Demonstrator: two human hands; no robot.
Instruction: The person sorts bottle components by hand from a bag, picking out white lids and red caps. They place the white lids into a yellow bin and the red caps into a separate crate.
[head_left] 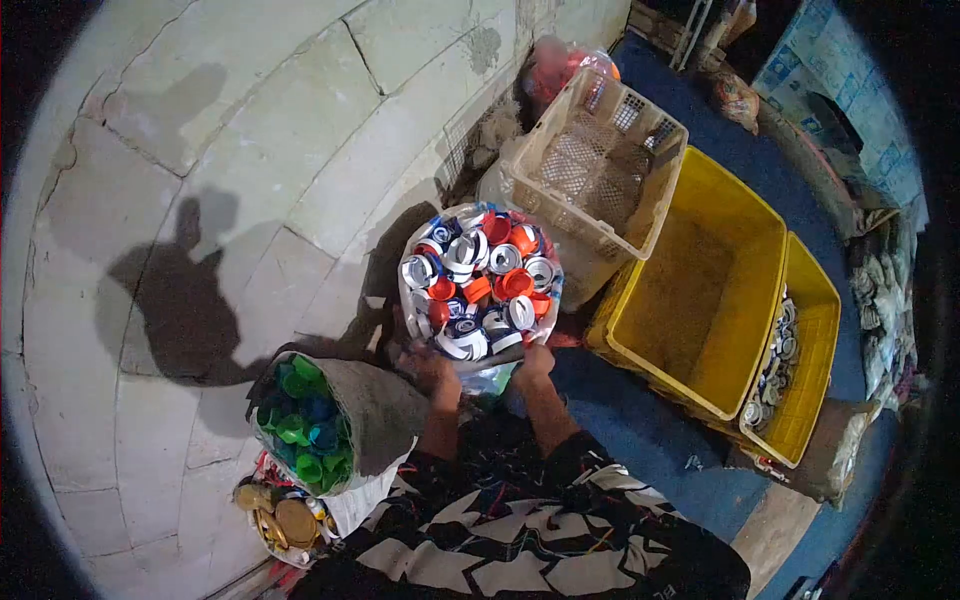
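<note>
In the middle of the head view stands a round, light-coloured sack (404, 300), filled to the top with orange, white and blue plastic caps and rings (480, 275). My left hand (433, 370) is closed on the near left part of its rim, a little blurred. On the near right, the fingers of my right hand (534, 364) are wrapped round the same rim. A dark rolled edge runs between the two hands. The sack's lower part is hidden from above.
Left of me, a sack (375, 420) holds green and blue plastic pieces; below it lies a bag of brownish lids (297, 522). To the right are a beige crate (665, 190), a yellow bin (690, 395) and another yellow crate (822, 340) with can-like pieces. A block wall (300, 170) rises left.
</note>
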